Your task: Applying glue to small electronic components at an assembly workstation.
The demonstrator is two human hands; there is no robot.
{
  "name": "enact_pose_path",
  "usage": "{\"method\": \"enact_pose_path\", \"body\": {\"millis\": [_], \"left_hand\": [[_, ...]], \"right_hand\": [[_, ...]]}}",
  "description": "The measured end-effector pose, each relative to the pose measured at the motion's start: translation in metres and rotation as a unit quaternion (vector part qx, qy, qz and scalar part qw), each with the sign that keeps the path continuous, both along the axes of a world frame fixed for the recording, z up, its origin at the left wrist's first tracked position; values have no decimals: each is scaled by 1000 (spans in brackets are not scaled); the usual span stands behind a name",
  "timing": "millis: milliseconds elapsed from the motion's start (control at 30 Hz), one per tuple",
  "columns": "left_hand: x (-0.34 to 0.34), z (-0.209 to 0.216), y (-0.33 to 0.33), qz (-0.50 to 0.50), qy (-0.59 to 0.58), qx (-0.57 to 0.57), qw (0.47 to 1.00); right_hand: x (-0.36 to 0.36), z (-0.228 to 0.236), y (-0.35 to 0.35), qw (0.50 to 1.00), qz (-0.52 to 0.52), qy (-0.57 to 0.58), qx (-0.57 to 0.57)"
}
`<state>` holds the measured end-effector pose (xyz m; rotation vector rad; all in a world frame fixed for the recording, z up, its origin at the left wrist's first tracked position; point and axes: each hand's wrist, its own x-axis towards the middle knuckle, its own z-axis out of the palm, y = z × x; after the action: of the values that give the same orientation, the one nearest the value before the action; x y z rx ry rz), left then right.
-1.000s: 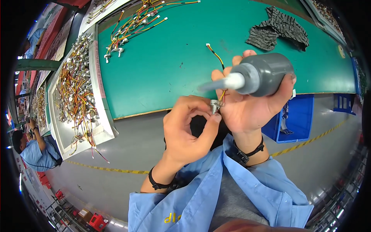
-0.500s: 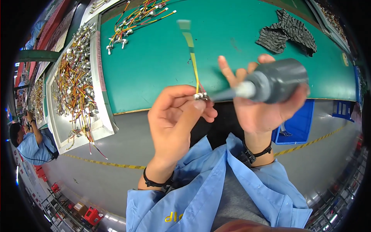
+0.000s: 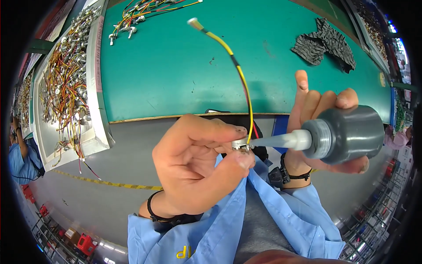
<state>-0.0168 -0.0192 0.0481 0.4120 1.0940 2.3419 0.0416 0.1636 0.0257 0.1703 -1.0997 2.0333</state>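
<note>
My left hand pinches a small metal potentiometer between thumb and fingers. From it a yellow, black and red wire lead curves up and away, ending in a white plug over the green table. In my right hand lies a dark grey squeeze bottle, tilted on its side, with the index finger stretched upward. Its pale tapered nozzle points left, the tip at the potentiometer's wire end. Whether the tip touches, or anything comes out, I cannot tell.
Several wired potentiometers lie at the green table's far left. A white-edged tray on the left holds a heap of them. A crumpled grey striped cloth lies far right. Another person stands at the left edge.
Both hands have come nearer and lower, the right one also further right. The nozzle still points at the potentiometer, and the wire lead now curves. The whole view has shifted slightly.
</note>
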Motion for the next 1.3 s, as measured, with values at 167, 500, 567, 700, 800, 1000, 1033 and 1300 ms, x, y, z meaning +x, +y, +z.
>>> {"method": "enact_pose_path", "body": {"millis": [167,500,567,700,800,1000,1033,1300], "left_hand": [[1,-3,-2,-3,14,-26,1000],[-1,-4,-3,-9,42,-4,999],[-1,-4,-3,-11,41,0,999],[1,0,1,-6,44,-11,999],[2,0,0,-3,46,-16,999],[1,1,2,3,55,-18,998],[1,1,2,3,58,-23,998],[3,0,4,10,63,-41,997]], "right_hand": [[-3,6,7,994,25,12,106],[-2,9,6,992,29,18,123],[0,11,7,991,19,11,134],[4,18,10,988,17,2,152],[5,20,11,987,23,-1,159],[9,22,11,987,2,-22,158],[9,21,11,987,2,-22,158],[10,18,14,987,6,-6,158]]}}
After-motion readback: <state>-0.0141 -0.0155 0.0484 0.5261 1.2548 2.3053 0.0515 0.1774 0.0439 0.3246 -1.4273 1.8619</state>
